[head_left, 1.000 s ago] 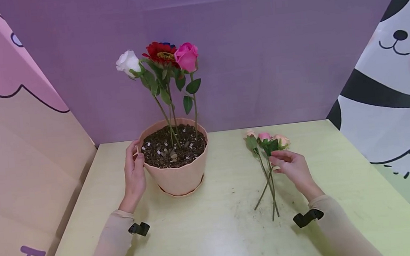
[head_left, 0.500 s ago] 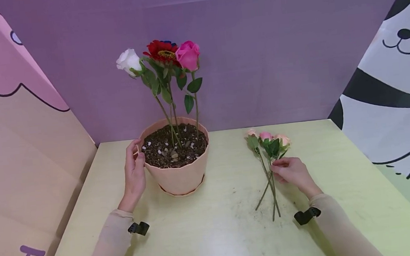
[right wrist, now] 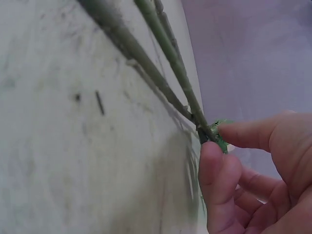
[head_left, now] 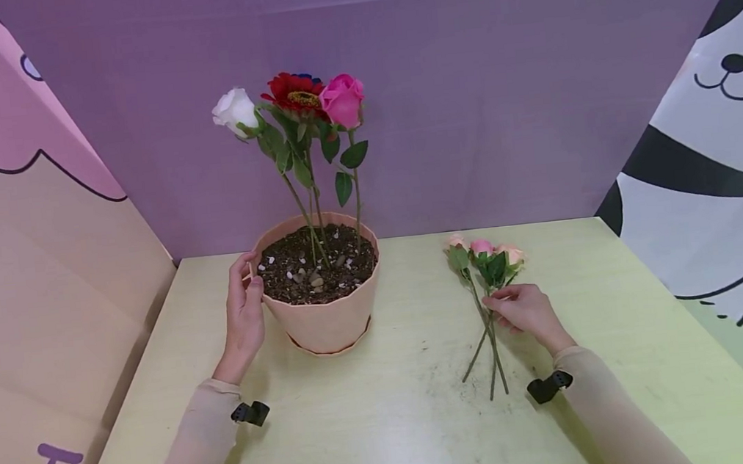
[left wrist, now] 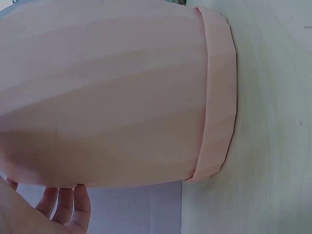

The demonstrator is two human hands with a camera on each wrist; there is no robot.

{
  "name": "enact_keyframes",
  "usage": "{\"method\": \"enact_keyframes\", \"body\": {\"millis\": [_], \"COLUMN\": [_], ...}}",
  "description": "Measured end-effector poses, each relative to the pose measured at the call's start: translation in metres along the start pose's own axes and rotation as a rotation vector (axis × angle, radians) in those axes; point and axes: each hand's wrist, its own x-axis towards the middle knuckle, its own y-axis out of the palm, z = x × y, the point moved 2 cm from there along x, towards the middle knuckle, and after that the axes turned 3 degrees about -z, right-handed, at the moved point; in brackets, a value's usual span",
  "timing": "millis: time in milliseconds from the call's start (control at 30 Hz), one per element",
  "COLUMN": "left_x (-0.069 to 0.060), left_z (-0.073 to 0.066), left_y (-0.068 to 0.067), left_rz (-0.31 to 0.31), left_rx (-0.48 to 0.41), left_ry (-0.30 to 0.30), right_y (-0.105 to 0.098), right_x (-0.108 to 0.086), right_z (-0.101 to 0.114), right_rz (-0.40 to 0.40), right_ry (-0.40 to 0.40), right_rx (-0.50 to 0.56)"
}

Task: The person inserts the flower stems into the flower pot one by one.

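A pink flowerpot point(head_left: 323, 325) full of dark soil stands left of centre on the table. In it stand a white rose point(head_left: 236, 111), a red flower point(head_left: 298, 95), a bright pink rose point(head_left: 343, 102) and a mostly hidden blue flower point(head_left: 307, 78). My left hand point(head_left: 243, 320) holds the pot's left side near the rim, with curved fingers touching the wall point(left wrist: 97, 97). On the right, several small roses point(head_left: 482, 248) lie together with crossed stems. My right hand point(head_left: 526, 313) pinches a rose stem point(right wrist: 170, 53) between thumb and forefinger, just below the leaves.
Specks of soil point(head_left: 451, 387) are scattered on the pale tabletop point(head_left: 376, 438) near the stem ends. A purple backdrop point(head_left: 466, 106) rises behind the table. Printed panels, one with a panda point(head_left: 709, 224), flank both sides.
My right hand has slid down from the leaves to the stems and then slightly left, and one stem's lower end has shifted a little left. My left hand stays at the flowerpot.
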Motion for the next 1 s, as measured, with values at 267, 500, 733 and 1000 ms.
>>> {"method": "enact_keyframes", "body": {"millis": [267,500,733,1000], "left_x": [0.0,0.0,-0.002,-0.001], "left_z": [0.001,0.001,0.002,0.0], "left_y": [0.0,0.0,0.001,0.001], "left_rz": [-0.006,-0.007,-0.016,-0.025], "left_rx": [-0.007,-0.004,-0.005,-0.006], "left_ry": [-0.014,-0.019,-0.023,-0.014], "right_y": [0.002,0.005,0.006,0.0], "right_x": [0.0,0.002,0.0,-0.006], "right_z": [0.002,0.001,0.001,0.012], "right_rz": [0.002,-0.023,-0.027,-0.022], "right_ry": [-0.003,0.003,0.011,0.006], "right_rx": [-0.02,-0.024,0.055,0.177]}}
